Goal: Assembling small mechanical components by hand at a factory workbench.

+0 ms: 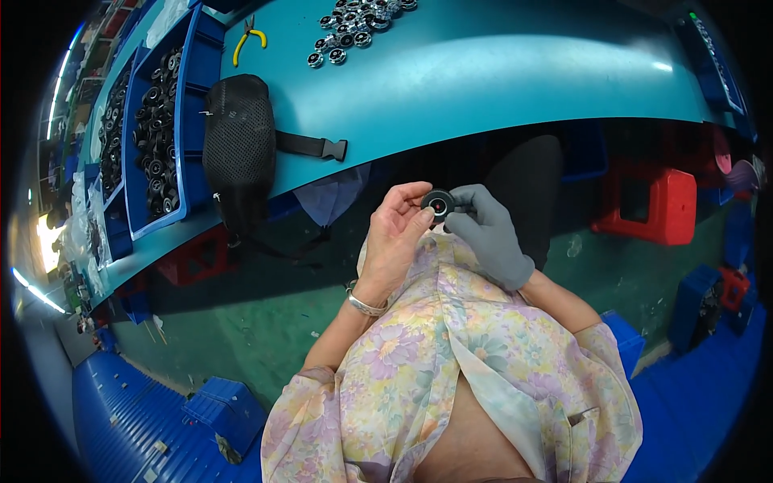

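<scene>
My left hand (394,229), bare and with a metal bracelet at its wrist, pinches the left side of a small black wheel (436,198). On the wheel's face a pale ring surrounds a reddish centre. From the other side, my right hand (489,237) in a grey glove has its thumb and fingers on the same wheel. Both hands hold it in front of my flowered shirt, below the table's near edge. Parts of the wheel are hidden behind the fingers.
On the teal table (499,80) lie shiny silver-and-black wheels (354,28), yellow-handled pliers (259,35) and a black mesh pouch (239,133) with a buckled strap. Black wheels (157,121) fill a blue bin at left. A red stool (676,205) stands right; a blue crate (225,410) sits lower left.
</scene>
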Demonstrator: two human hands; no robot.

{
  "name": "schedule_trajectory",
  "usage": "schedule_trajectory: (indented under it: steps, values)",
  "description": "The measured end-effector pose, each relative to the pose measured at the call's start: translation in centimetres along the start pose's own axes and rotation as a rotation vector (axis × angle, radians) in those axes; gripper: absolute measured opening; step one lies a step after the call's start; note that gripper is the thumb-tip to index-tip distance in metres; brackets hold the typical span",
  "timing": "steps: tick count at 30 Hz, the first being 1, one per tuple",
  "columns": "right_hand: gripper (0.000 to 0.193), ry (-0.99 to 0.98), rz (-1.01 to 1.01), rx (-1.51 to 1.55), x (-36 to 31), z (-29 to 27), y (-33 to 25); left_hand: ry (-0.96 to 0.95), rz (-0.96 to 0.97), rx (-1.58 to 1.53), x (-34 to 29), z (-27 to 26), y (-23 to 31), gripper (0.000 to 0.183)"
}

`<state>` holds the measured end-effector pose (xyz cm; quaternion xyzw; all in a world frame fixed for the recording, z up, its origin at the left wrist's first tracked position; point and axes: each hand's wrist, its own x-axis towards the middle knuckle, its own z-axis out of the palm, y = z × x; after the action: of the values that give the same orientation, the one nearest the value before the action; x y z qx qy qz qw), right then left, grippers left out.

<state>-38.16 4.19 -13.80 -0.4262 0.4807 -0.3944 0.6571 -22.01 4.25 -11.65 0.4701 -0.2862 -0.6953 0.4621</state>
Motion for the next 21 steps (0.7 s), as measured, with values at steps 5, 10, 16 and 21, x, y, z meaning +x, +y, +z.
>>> schedule_trajectory:
  steps: [5, 10, 16, 21]
  values:
    - [0.022, -0.057, -0.106, -0.22, -0.1, -0.7, -0.2, -0.039, 0.061, 0.344, 0.6, -1.2, 0.1, 0.022]
    - [0.022, -0.007, -0.114, -0.21, -0.5, 0.2, -0.5, -0.077, 0.098, 0.425, 0.5, -0.8, 0.3, 0.019]
    - [0.023, -0.016, -0.06, -0.077, -0.7, -0.4, -1.0, -0.13, -0.021, 0.368, -0.2, -0.5, 0.5, 0.022]
    - [0.023, -0.078, -0.128, -0.271, -0.5, -0.9, -1.7, -0.204, 0.025, 0.649, -0.2, -0.7, 0.3, 0.02]
